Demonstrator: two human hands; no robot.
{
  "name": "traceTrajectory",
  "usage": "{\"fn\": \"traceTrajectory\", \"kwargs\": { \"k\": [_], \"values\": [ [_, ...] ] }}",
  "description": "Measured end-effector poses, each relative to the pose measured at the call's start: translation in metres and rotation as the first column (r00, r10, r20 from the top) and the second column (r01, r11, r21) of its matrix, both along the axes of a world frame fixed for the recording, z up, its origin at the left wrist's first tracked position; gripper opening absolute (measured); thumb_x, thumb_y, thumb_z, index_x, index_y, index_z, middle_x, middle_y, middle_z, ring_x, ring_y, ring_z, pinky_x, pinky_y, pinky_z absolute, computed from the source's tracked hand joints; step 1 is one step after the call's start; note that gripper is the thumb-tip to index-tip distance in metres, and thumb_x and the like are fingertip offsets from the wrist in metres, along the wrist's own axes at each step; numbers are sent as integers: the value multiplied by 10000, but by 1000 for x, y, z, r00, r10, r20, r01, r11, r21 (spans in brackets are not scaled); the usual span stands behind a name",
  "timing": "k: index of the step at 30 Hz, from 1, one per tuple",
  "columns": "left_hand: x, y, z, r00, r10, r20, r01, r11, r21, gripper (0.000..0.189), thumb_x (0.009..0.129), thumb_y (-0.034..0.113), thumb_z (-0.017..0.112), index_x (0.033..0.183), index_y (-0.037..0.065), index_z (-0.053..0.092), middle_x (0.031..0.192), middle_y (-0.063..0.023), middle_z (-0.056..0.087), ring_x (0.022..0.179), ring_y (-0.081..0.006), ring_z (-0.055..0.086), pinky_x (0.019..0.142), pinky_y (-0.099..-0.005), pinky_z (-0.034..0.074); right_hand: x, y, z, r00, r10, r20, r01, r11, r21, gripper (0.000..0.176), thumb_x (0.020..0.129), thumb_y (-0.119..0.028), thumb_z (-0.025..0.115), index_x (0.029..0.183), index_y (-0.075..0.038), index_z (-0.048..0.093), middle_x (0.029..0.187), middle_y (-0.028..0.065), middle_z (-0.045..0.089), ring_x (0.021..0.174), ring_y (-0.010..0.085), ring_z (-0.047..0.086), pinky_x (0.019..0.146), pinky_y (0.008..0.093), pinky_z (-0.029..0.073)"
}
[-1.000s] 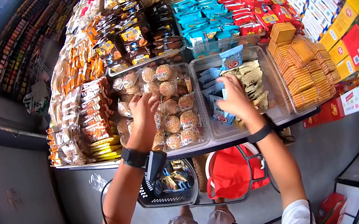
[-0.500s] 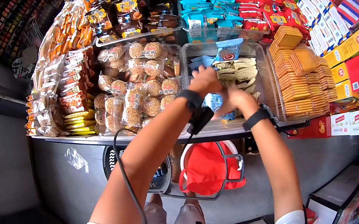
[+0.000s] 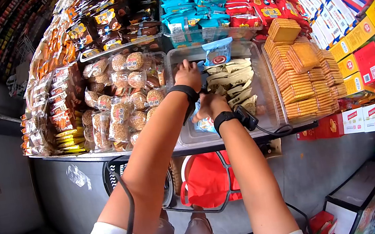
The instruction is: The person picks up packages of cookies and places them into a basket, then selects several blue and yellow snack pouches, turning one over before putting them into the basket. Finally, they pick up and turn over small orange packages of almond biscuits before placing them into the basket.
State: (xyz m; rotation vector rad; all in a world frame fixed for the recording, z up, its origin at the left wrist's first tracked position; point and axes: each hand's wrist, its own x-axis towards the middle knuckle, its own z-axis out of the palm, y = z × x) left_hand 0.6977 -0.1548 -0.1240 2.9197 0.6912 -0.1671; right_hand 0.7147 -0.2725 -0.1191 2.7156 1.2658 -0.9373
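A: Big display table (image 3: 192, 150), snacks heaped right across it!

B: Biscuit stacks (image 3: 298, 81) on the right, sesame-ball packs (image 3: 121, 111) on the left, and between them the clear tray (image 3: 264, 105). Both hands are in there!

A: Cream packets (image 3: 235, 79) down the middle of that tray. Which way do they lie?

B: Long axes crosswise, left to right; the nearest ones slant, right ends farther from the person.

A: And the hands?

B: Left hand (image 3: 187, 76) at the tray's left side, back uppermost, fingers bent and pointing to the far end. Whether it grips anything, I can't tell. Right hand (image 3: 211, 106) nearer the front, half open, fingers leftward, thumb apart, right over the front blue packet (image 3: 205, 125). Its hold? Can't tell.

A: That packet's long axis?

B: Too covered to call. But the rear blue packet (image 3: 218, 53) stands behind the cream row, printed face to the person, crimped edge up, right corner slightly higher!
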Motion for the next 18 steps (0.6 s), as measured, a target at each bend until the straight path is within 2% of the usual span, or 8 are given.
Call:
{"fn": "traceTrajectory", "kwargs": {
  "k": [3,5,6,9,10,12,15,18],
  "values": [
    [-5,-2,2,999,-41,34,39,998,58,818,511,258,808,1140,-33,373,1105,-254,492,1043,-437,510,901,-480,408,5,-1,2,994,-9,-113,8,1000,-10,704,513,-425,801,1079,-51,617,1040,185,645,967,304,628,833,365,494],
    [-4,0,6,996,-76,-41,74,996,-40,823,513,281,818,1135,-13,366,1055,-244,547,963,-431,581,899,-488,407,0,-7,9,1000,-21,-21,22,998,66,608,520,-371,785,1025,-66,638,991,191,653,944,320,631,806,391,503],
    [-6,-1,10,994,-105,-34,106,994,27,805,521,307,817,1115,-4,373,1041,-224,574,893,-400,624,846,-468,455,1,-8,15,1000,-22,-19,23,998,53,601,526,-374,778,1025,-70,638,983,190,655,943,319,632,801,398,504],
    [-10,0,21,991,-123,-55,122,992,-14,811,526,329,813,1119,-12,376,1062,-203,573,915,-371,625,775,-423,506,7,-16,31,997,12,-76,-10,999,31,559,554,-374,751,1015,-79,637,975,179,654,931,323,629,781,407,504],
    [-11,-2,27,989,-124,-80,127,991,30,835,521,372,803,1148,-19,412,1040,-161,579,921,-292,631,703,-382,522,10,-20,32,996,37,-78,-32,998,62,540,572,-365,742,1014,-75,635,977,180,653,929,325,627,782,406,503],
    [-11,-5,41,990,-106,-93,107,994,6,822,532,378,799,1142,-21,420,1050,-162,581,931,-293,631,703,-378,523,13,-30,47,995,99,-25,-95,986,139,486,627,-336,713,1016,-59,627,972,188,649,933,333,619,791,412,495],
    [-12,-2,70,988,-108,-110,106,994,-26,797,554,385,783,1135,-34,433,1061,-175,583,945,-303,631,719,-369,528,13,-42,81,997,76,-9,-72,973,218,440,609,-338,738,946,-68,652,984,178,649,964,321,613,814,410,490],
    [-19,1,110,985,-173,9,174,984,-39,789,550,399,783,1090,-45,417,1006,-202,601,899,-349,625,752,-384,520,16,-57,117,991,115,70,-131,949,285,458,606,-368,722,929,-57,627,924,200,646,915,352,616,774,434,489]
  ]
}}
